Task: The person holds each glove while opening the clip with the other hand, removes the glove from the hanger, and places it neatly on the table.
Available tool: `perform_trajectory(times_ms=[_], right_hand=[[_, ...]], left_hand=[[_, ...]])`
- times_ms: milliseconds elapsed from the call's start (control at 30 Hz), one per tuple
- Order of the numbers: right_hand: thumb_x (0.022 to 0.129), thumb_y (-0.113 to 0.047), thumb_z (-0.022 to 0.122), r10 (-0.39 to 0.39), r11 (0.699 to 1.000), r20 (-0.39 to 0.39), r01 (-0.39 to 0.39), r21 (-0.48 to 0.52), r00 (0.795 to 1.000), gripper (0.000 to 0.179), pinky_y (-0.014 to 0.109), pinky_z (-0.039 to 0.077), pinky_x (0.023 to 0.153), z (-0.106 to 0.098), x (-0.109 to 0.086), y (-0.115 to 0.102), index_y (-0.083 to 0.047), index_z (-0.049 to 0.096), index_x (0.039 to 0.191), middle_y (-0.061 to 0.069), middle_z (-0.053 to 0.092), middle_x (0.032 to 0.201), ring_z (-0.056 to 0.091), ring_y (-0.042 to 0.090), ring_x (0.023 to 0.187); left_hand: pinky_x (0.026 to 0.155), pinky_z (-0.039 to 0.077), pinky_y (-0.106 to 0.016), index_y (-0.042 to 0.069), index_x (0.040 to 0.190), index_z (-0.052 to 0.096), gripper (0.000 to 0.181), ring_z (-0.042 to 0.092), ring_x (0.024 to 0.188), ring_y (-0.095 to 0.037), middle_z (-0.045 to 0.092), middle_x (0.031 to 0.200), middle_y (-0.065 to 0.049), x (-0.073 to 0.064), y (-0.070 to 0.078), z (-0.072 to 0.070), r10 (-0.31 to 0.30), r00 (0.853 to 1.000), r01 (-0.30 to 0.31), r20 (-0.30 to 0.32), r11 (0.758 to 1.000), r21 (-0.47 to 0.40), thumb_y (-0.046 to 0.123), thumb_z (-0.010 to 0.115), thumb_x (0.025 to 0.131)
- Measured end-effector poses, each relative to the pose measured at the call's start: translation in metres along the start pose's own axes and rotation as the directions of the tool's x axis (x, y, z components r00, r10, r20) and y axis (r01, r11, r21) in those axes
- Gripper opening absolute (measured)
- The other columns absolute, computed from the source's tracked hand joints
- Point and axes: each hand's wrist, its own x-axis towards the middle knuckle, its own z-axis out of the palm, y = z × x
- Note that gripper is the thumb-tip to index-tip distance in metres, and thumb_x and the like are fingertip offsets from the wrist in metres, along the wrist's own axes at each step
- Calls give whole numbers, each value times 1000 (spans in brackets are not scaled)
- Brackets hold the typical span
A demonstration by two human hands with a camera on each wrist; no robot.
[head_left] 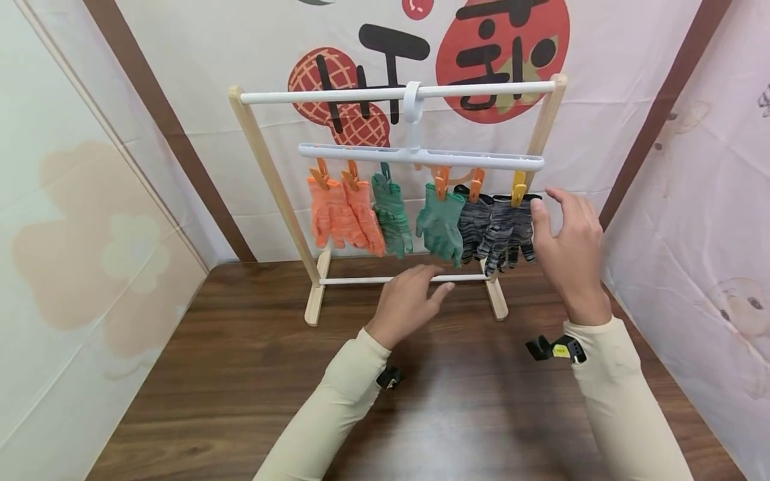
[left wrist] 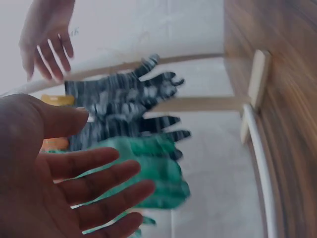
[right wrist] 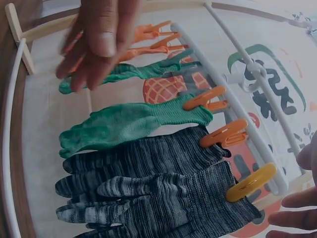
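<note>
Several knit gloves hang by clothespins from a white hanger bar (head_left: 475,159). Orange gloves (head_left: 337,214) are at the left, a green glove (head_left: 393,217) and another green glove (head_left: 442,224) in the middle, black-and-grey gloves (right wrist: 163,198) at the right. A yellow clothespin (right wrist: 251,182) clips the rightmost one; orange clothespins (right wrist: 205,97) hold its neighbours. My right hand (head_left: 571,244) is beside the rightmost glove, fingers spread and holding nothing. Below the green gloves, my left hand (head_left: 412,300) has relaxed, spread fingers and holds nothing; in the left wrist view it overlaps a green glove (left wrist: 158,173).
The hanger hooks onto the white top rod (head_left: 337,95) of a wooden rack (head_left: 271,174). Its feet (head_left: 315,304) stand on the brown wooden table (head_left: 240,374). Printed cloth walls (head_left: 108,267) enclose the back and sides.
</note>
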Motion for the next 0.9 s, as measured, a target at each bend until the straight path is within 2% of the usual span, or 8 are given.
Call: perform_trajectory(times_ms=[233, 367, 600, 900], right_hand=[[103, -30, 60, 6, 999, 69, -9, 31, 998, 46, 60, 38, 105, 13, 13, 4, 6, 62, 131, 26, 62, 129, 54, 42, 126], [102, -28, 61, -17, 999, 82, 14, 39, 997, 44, 59, 39, 103, 18, 18, 5, 6, 63, 131, 25, 64, 128, 56, 42, 123], [103, -26, 60, -28, 998, 110, 22, 54, 994, 41, 59, 40, 103, 20, 23, 10, 5, 63, 131, 22, 66, 127, 56, 39, 123], [104, -23, 59, -23, 989, 132, 4, 145, 991, 37, 55, 44, 95, 26, 28, 15, 4, 65, 128, 21, 70, 112, 62, 36, 107]], left_hand=[[94, 53, -42, 12, 136, 64, 44, 63, 118, -21, 66, 132, -3, 26, 26, -1, -1, 1000, 2, 16, 997, -71, 41, 58, 104], [95, 52, -40, 9, 139, 60, 45, 63, 118, -21, 66, 131, -5, 41, 39, -1, -2, 999, -2, -33, 990, -138, 37, 59, 104], [97, 50, -40, 5, 140, 57, 43, 61, 119, -23, 64, 130, -9, 65, 56, 8, -32, 992, -5, -119, 953, -302, 28, 60, 104], [92, 51, -38, 7, 139, 57, 41, 62, 116, -21, 64, 131, -8, 85, 60, 20, -97, 985, 52, -143, 954, -294, 29, 60, 104]])
